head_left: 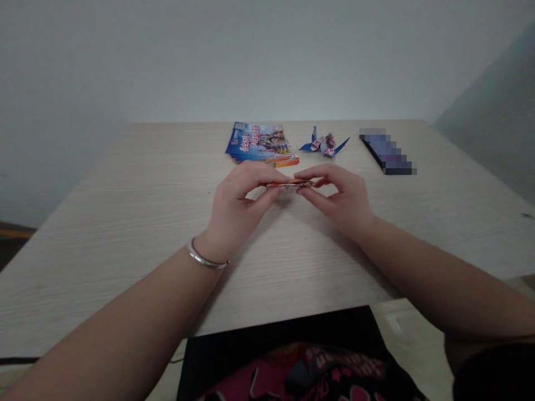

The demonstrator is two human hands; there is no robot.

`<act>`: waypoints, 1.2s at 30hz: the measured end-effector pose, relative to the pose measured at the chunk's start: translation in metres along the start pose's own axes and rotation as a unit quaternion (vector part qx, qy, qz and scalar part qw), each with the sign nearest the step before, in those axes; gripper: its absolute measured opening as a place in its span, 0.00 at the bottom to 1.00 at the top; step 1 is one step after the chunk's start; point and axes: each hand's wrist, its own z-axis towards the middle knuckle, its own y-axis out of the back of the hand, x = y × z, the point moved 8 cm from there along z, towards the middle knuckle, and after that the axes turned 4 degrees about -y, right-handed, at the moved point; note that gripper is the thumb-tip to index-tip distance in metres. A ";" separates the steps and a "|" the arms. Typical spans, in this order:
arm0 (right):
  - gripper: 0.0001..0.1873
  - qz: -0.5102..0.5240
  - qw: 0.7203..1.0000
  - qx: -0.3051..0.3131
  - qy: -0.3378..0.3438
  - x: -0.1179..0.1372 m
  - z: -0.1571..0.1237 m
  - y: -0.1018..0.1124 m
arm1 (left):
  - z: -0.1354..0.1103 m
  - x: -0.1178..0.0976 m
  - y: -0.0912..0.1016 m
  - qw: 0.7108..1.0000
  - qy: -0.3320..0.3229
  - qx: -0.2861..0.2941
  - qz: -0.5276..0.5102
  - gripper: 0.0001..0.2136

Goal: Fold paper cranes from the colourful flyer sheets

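Between my two hands, a small folded piece of orange printed paper (288, 182) is held edge-on just above the table. My left hand (240, 197), with a silver bangle at the wrist, pinches its left end between thumb and fingers. The right end is pinched the same way by my right hand (345, 195). Its printed faces are mostly hidden by the fingers and the viewing angle. Just behind my left hand lies a stack of blue printed leaflets (261, 142). A folded paper crane (324, 143) in blue printed paper stands beyond my right hand.
A dark phone (387, 153), its screen blurred out, lies at the right back of the pale wooden table (137, 223). A plain wall (267, 61) rises behind the table. My patterned clothing and a black item (284, 328) are at the front edge.
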 end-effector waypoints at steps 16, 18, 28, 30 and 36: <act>0.04 -0.079 0.990 -0.054 0.107 0.014 -0.001 0.009 | -0.004 0.012 -0.003 0.999 0.021 0.005 -0.034 0.03; 0.04 -0.080 0.986 -0.059 0.133 0.017 -0.001 0.009 | -0.005 0.013 -0.002 0.999 0.007 -0.010 -0.040 0.03; 0.07 -0.024 0.983 -0.070 0.166 0.015 -0.001 0.013 | -0.005 0.013 -0.002 0.998 0.010 -0.010 -0.060 0.04; 0.07 -0.021 0.984 -0.079 0.157 0.013 -0.002 0.014 | -0.006 0.012 -0.004 0.997 0.011 0.003 -0.077 0.05; 0.05 -0.043 0.987 -0.091 0.126 0.007 -0.001 0.016 | -0.011 0.021 -0.005 0.990 0.062 -0.017 -0.126 0.09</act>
